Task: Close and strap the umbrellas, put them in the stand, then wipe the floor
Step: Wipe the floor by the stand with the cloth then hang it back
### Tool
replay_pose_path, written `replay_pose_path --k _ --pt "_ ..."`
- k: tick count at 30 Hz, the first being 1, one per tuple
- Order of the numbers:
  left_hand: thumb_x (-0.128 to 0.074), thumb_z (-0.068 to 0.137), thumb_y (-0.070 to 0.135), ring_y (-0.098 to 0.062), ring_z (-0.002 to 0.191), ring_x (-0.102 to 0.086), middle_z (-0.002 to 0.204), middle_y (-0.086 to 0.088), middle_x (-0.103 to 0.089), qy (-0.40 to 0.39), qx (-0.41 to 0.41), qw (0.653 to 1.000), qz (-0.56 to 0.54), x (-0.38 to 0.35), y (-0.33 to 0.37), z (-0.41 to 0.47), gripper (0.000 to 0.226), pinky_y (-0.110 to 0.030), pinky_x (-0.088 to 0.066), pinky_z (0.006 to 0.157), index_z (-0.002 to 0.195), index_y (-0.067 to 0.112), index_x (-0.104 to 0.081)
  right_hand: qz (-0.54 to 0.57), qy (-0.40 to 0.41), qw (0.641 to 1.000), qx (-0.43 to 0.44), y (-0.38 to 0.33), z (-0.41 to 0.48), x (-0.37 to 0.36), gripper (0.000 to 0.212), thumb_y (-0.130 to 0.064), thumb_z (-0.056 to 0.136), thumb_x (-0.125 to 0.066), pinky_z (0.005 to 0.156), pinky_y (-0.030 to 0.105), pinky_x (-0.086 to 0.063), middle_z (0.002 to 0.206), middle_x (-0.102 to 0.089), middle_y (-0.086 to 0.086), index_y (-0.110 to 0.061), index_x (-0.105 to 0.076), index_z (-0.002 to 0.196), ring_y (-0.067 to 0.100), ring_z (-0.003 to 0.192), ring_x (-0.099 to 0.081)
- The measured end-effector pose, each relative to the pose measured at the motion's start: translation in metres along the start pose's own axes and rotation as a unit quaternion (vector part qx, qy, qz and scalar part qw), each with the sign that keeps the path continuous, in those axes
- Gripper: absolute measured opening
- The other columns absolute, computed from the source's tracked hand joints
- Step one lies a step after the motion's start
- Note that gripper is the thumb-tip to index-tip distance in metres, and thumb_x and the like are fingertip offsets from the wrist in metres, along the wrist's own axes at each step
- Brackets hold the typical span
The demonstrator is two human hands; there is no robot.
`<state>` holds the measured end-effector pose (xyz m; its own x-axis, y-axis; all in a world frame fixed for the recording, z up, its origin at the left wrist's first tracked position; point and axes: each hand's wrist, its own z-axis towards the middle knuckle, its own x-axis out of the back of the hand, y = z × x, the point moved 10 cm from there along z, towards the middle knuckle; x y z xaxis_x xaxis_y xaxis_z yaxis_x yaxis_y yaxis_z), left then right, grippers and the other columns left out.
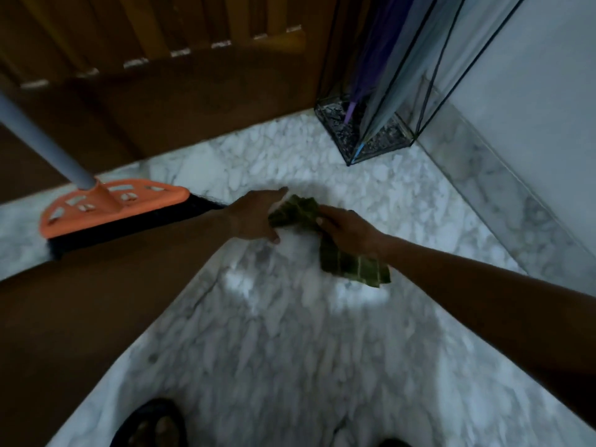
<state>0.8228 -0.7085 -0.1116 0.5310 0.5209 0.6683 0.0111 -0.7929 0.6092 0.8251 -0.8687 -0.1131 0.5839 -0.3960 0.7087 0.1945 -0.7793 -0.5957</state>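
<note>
A green checked cloth (298,211) hangs between both hands, just above the white marble floor (290,333). My left hand (258,217) holds its upper left end, fingers fairly straight along it. My right hand (348,229) grips the middle, and the loose end droops below the wrist. At the back right a glass umbrella stand (364,133) with black edges holds a purple umbrella (371,82) and a pale blue umbrella (390,101), both closed, tips down.
An orange broom head (109,204) with black bristles and a grey handle (42,137) rests on the floor at left. A brown wooden door (180,101) fills the back. A white wall with marble skirting (503,195) runs along the right. A sandalled foot (151,427) shows at the bottom.
</note>
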Motion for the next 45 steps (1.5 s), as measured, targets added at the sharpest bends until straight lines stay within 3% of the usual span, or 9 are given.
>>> replay_pose_path --k 4,6,9,13,19,27,32,39,45 --pt "-0.086 0.076 0.027 -0.022 0.137 -0.045 0.148 -0.004 -0.049 0.0 -0.014 0.997 -0.07 0.047 0.044 -0.026 0.077 -0.031 -0.036 0.113 0.143 0.016 -0.05 0.205 -0.03 0.976 -0.071 -0.04 -0.01 0.058 0.03 -0.029 0.108 -0.042 0.103 0.035 -0.05 0.123 -0.068 0.0 -0.021 -0.063 0.128 0.019 0.114 -0.064" --pt "-0.078 0.085 0.026 -0.016 0.098 -0.066 0.102 -0.003 -0.071 0.055 -0.03 0.993 -0.103 0.093 0.077 -0.048 0.02 -0.031 -0.051 0.088 0.102 0.017 -0.071 0.308 -0.056 0.944 -0.107 -0.075 -0.028 0.088 0.024 -0.024 0.108 -0.045 0.098 0.032 -0.053 0.116 -0.071 0.002 -0.019 -0.067 0.117 0.019 0.106 -0.068" --pt "-0.069 0.092 0.031 -0.005 0.058 -0.052 0.058 0.007 -0.051 0.074 -0.033 0.992 -0.096 0.164 0.128 -0.088 0.036 -0.024 -0.038 0.059 0.061 0.024 -0.052 0.374 -0.057 0.914 -0.148 -0.133 -0.055 0.145 0.019 -0.017 0.102 -0.053 0.095 0.039 -0.053 0.105 -0.072 0.011 -0.013 -0.072 0.098 0.027 0.095 -0.067" --pt "-0.067 0.094 0.024 0.003 0.054 -0.054 0.062 0.009 -0.052 0.061 -0.027 0.993 -0.096 0.275 0.205 -0.16 0.025 -0.017 -0.037 0.057 0.073 0.012 -0.061 0.361 -0.034 0.923 -0.128 -0.247 -0.099 0.241 0.023 -0.022 0.091 -0.068 0.08 0.033 -0.051 0.076 -0.071 -0.001 -0.023 -0.071 0.068 0.022 0.081 -0.066" --pt "-0.058 0.099 0.031 -0.016 0.081 -0.064 0.082 0.003 -0.068 0.078 0.0 0.997 -0.009 0.492 0.335 -0.325 0.021 -0.022 -0.044 0.066 0.087 0.018 -0.069 0.176 -0.043 0.984 -0.009 -0.473 -0.185 0.415 0.069 -0.024 0.076 -0.082 0.107 0.038 -0.045 0.128 -0.054 -0.002 -0.019 -0.052 0.138 0.021 0.121 -0.054" --pt "-0.051 0.102 0.039 -0.021 0.066 -0.043 0.077 -0.005 -0.046 0.126 0.096 0.985 0.068 0.762 0.436 -0.596 0.032 -0.04 -0.038 0.068 0.095 0.008 -0.053 0.079 -0.004 0.97 0.23 -0.8 -0.288 0.618 0.016 -0.01 0.075 -0.066 0.06 0.025 -0.037 0.063 -0.051 -0.008 -0.021 -0.06 0.065 0.003 0.06 -0.047" --pt "-0.053 0.098 0.047 -0.035 0.122 -0.054 0.123 -0.013 -0.06 0.224 0.141 0.96 0.093 0.871 0.431 -0.735 0.042 -0.041 -0.046 0.092 0.121 0.013 -0.059 -0.012 0.001 0.947 0.322 -0.97 -0.323 0.642 0.024 -0.014 0.089 -0.054 0.058 0.033 -0.03 0.06 -0.042 0.0 -0.008 -0.048 0.066 0.014 0.056 -0.04" --pt "-0.061 0.091 0.018 -0.01 0.098 -0.064 0.106 0.009 -0.067 0.369 0.047 0.927 0.045 0.972 0.371 -0.877 0.022 -0.036 -0.057 0.084 0.107 0.034 -0.063 0.049 0.079 0.904 0.417 -1.189 -0.335 0.606 0.029 -0.024 0.099 -0.041 0.071 0.038 -0.039 0.072 -0.051 -0.003 -0.022 -0.048 0.071 0.014 0.066 -0.05" --pt "-0.063 0.095 0.04 -0.011 0.074 -0.065 0.08 -0.003 -0.068 0.392 0.035 0.919 -0.001 1.016 0.288 -0.956 0.037 -0.029 -0.052 0.074 0.09 0.003 -0.067 0.03 0.103 0.885 0.452 -1.306 -0.308 0.555 0.026 -0.041 0.094 -0.065 0.075 0.037 -0.049 0.078 -0.065 -0.006 -0.02 -0.062 0.08 0.012 0.077 -0.062"
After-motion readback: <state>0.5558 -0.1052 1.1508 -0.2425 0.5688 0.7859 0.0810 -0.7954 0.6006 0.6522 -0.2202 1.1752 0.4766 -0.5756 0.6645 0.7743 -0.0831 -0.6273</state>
